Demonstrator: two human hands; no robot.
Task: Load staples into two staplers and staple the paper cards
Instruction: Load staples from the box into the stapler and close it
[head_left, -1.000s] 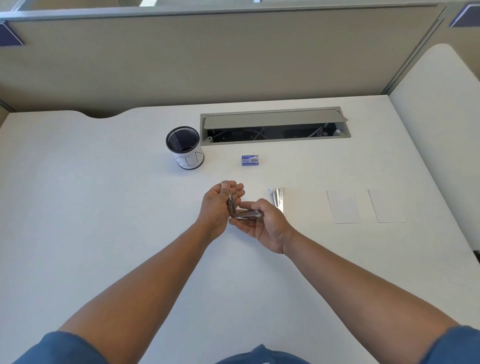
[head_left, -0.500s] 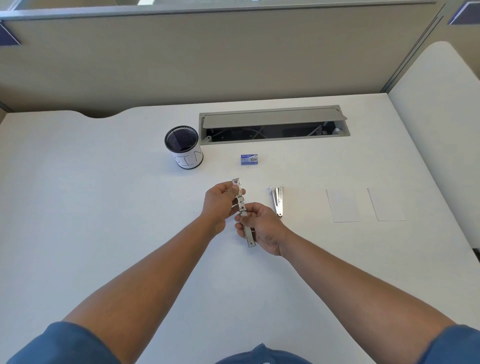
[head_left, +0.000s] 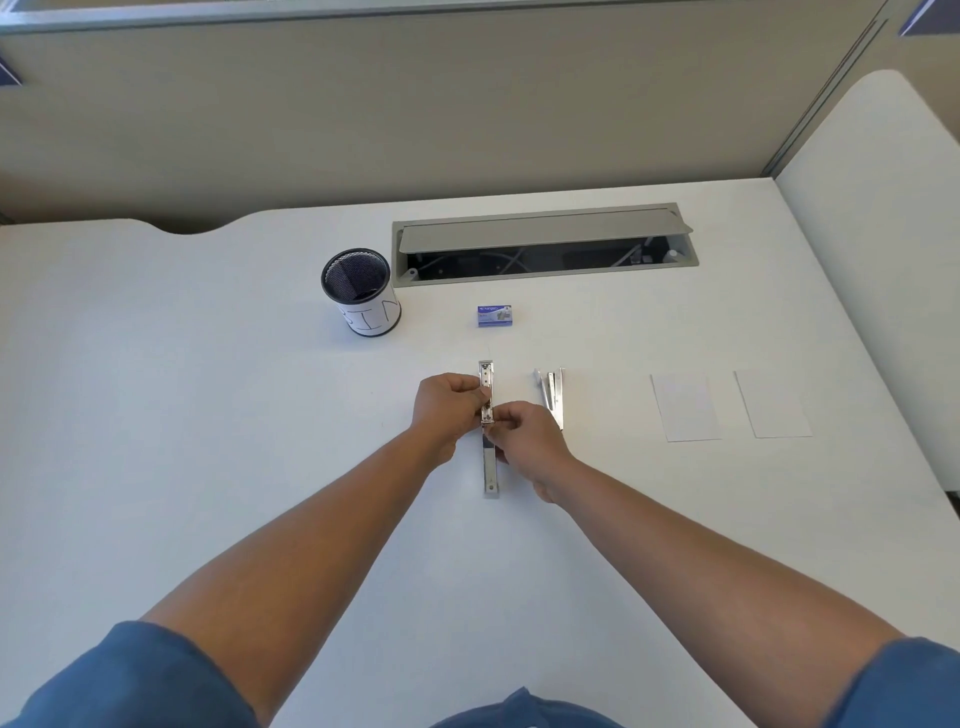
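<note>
A silver metal stapler (head_left: 488, 467) lies swung fully open in a straight line on the white desk, pointing away from me. My left hand (head_left: 449, 402) pinches its far half from the left. My right hand (head_left: 524, 434) grips its middle at the hinge from the right. A second silver stapler (head_left: 551, 395) lies just right of my hands. A small blue staple box (head_left: 494, 316) sits behind them. Two white paper cards lie at the right: the nearer card (head_left: 685, 406) and the farther card (head_left: 773, 403).
A black mesh cup (head_left: 361, 291) with a white label stands at the back left. A grey cable hatch (head_left: 543, 244) is open along the desk's rear. A beige partition wall rises behind, and a second white desk surface (head_left: 883, 218) adjoins at the right.
The stapler was bent at an angle between my hands; it has since been unfolded flat and laid on the desk, with both hands moved onto its upper half.
</note>
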